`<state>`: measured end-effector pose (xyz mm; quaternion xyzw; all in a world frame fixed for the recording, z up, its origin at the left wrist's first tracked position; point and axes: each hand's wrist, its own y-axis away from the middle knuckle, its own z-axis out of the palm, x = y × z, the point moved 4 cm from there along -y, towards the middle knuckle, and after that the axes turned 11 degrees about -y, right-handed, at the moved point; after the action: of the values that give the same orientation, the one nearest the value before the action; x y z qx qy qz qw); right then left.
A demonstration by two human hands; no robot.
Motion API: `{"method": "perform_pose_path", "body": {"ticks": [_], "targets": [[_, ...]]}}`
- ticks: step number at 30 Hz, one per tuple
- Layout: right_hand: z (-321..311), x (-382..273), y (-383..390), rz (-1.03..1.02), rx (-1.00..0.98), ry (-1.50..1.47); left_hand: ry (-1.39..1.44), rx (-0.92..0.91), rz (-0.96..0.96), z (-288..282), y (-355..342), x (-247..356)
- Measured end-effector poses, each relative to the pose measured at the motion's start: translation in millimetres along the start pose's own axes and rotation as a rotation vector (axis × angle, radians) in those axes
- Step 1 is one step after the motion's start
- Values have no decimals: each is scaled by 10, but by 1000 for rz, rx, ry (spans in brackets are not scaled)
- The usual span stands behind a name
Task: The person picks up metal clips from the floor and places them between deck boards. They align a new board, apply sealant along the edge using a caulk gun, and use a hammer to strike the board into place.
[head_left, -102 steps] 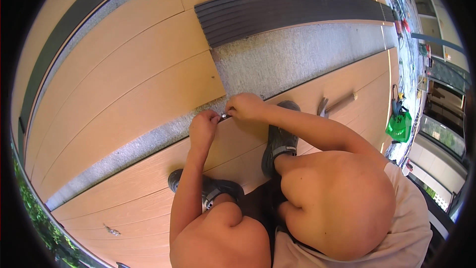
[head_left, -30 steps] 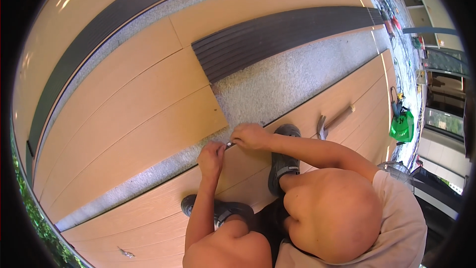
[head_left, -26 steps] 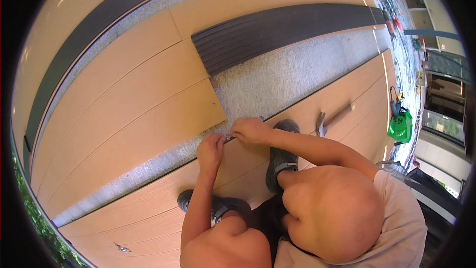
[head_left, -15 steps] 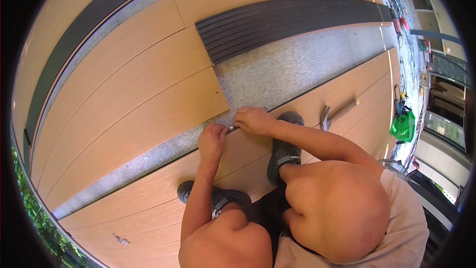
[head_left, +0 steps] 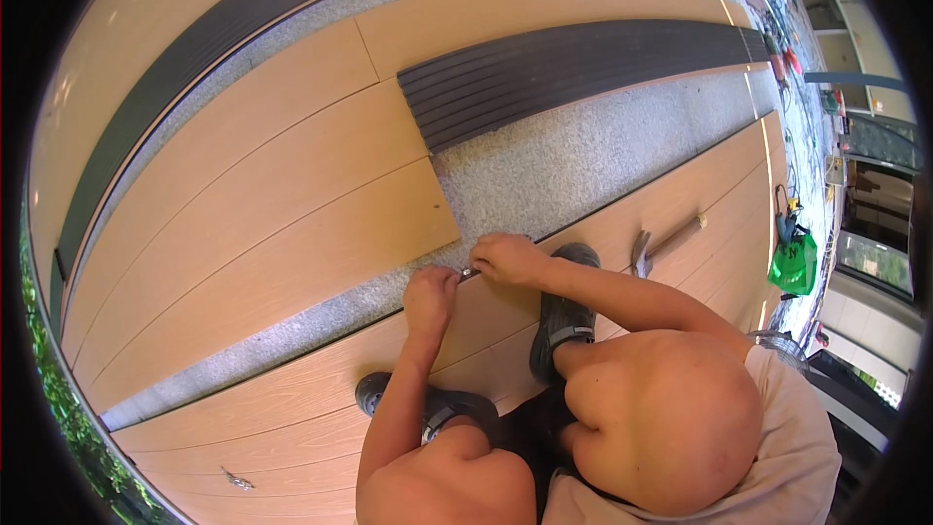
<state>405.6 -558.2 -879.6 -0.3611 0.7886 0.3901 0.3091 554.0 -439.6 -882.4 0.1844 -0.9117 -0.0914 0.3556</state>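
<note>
My left hand (head_left: pixel 429 305) is pinched at the dark edge (head_left: pixel 366 325) of the near tan boards (head_left: pixel 321 379), on something too small to make out. Just right of it, my right hand (head_left: pixel 507 260) has bent fingers closed on a small shiny metal piece (head_left: pixel 467 272) lying along that edge. Beyond both hands, a strip of grey speckled floor (head_left: pixel 539 146) separates the near boards from a block of far tan boards (head_left: pixel 262 185). A hammer with a wooden handle (head_left: pixel 674 237) rests on the near boards, right of my right shoe (head_left: pixel 564 303).
A dark ribbed board (head_left: pixel 573 73) lies across the far side, with another dark strip (head_left: pixel 185 63) behind. A green bag (head_left: pixel 794 262) and tools sit along the right edge. Small metal bits (head_left: pixel 238 480) lie at lower left. Greenery shows at the far left.
Since 3.4 seconds ago both hands and the metal piece have edged slightly rightward along the seam, still pinched. The view has shifted, so the boards appear lower in the picture.
</note>
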Motion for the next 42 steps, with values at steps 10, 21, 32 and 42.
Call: {"method": "perform_pose_path", "body": {"ticks": [10, 21, 32, 42], "targets": [[0, -19, 1, -9, -11, -4, 9, -8, -18, -2, 8, -5], [-15, 28, 8, 56, -40, -28, -17, 51, -1, 24, 15, 7], [-24, 19, 6, 17, -18, -22, -29, 23, -41, 11, 2, 26], [-175, -172, 39, 44, 185, -240, 186, 36, -66, 21, 20, 100]]}}
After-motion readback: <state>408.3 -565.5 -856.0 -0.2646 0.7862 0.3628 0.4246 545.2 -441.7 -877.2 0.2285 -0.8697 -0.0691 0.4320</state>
